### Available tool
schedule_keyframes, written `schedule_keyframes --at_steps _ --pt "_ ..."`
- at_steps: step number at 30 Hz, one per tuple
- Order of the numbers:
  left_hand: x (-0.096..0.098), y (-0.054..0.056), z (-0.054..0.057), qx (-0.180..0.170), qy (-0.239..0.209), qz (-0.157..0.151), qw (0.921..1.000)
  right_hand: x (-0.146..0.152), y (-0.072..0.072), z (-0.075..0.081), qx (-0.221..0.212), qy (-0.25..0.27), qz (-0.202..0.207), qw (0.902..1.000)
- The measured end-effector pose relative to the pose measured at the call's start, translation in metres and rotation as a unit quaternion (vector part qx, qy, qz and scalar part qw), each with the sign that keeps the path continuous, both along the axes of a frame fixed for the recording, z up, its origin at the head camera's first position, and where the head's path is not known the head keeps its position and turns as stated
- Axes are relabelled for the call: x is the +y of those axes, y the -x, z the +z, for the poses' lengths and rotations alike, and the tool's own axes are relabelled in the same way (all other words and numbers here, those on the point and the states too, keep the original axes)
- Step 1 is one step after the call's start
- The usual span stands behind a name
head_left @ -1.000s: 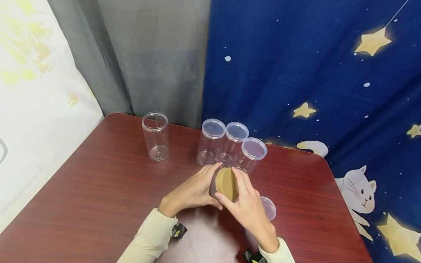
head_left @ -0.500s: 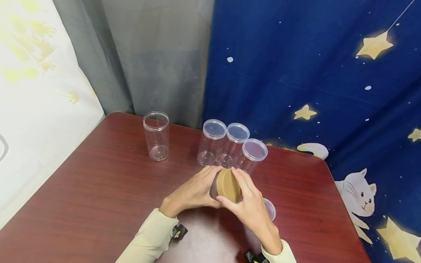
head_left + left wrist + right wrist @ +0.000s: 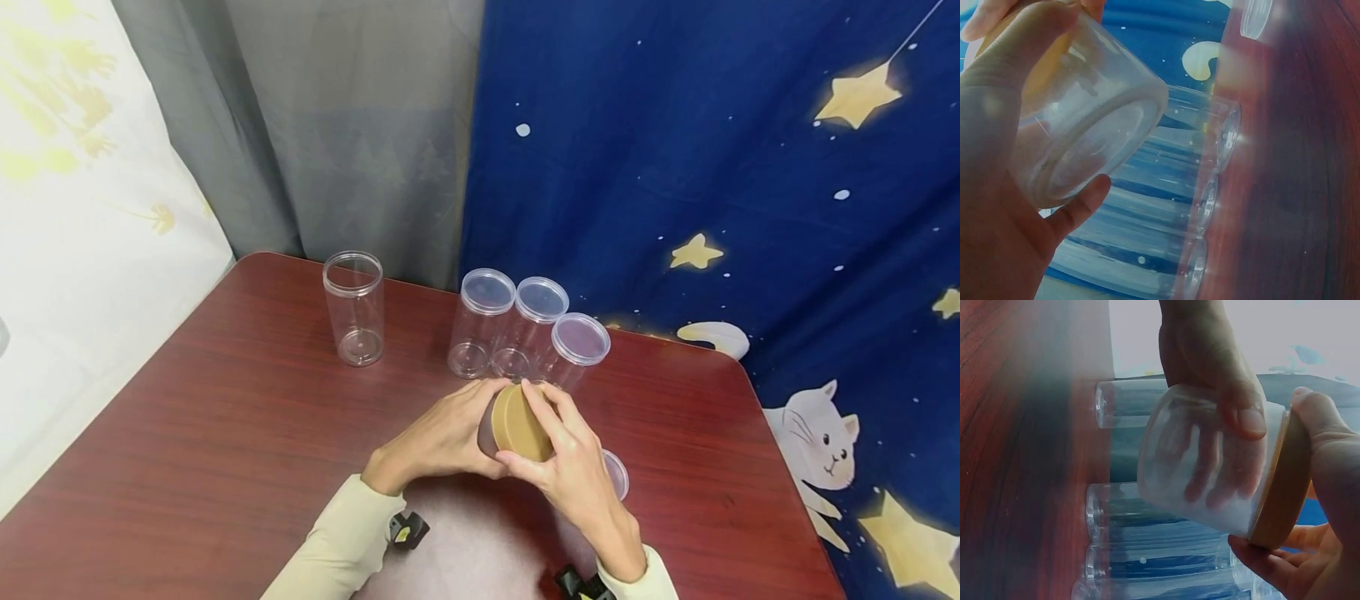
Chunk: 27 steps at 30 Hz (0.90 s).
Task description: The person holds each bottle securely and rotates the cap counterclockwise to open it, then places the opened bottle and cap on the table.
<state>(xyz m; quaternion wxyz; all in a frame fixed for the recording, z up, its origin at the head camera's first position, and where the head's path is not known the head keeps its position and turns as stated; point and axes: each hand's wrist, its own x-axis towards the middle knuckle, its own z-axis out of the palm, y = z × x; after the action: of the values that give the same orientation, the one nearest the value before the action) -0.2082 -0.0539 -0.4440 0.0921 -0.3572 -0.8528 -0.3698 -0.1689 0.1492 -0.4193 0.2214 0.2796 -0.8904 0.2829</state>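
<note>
My left hand [image 3: 442,433] grips the body of a short, wide, clear plastic jar [image 3: 1100,134], tilted above the table. Through its wall the left fingers show in the right wrist view. A gold-brown round lid [image 3: 522,425] sits on the jar's mouth, facing right and up. Thumb and fingertips of my right hand [image 3: 566,462] pinch this lid around its rim. In the right wrist view the lid [image 3: 1282,494] lies evenly across the jar's end.
Three tall clear jars with lids [image 3: 486,321] stand close together just beyond my hands. A lidless tall jar [image 3: 356,312] stands at the back left. A loose clear lid [image 3: 617,475] lies partly behind my right wrist on the red-brown table [image 3: 225,417].
The right fingers have shifted their grip on the lid's rim, and the lid's face has turned slightly. The left hand keeps its hold on the jar, nearly still.
</note>
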Motion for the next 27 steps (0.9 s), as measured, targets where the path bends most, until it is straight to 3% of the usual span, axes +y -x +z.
schedule_keyframes --at_steps 21,27 --pt "-0.008 -0.002 0.005 0.001 0.030 0.004 0.9995 0.002 -0.001 0.001 0.018 -0.017 0.045 0.9987" --pt "-0.011 -0.003 0.007 -0.037 0.027 -0.018 0.9988 0.002 0.001 0.003 0.059 -0.009 0.090 0.9942"
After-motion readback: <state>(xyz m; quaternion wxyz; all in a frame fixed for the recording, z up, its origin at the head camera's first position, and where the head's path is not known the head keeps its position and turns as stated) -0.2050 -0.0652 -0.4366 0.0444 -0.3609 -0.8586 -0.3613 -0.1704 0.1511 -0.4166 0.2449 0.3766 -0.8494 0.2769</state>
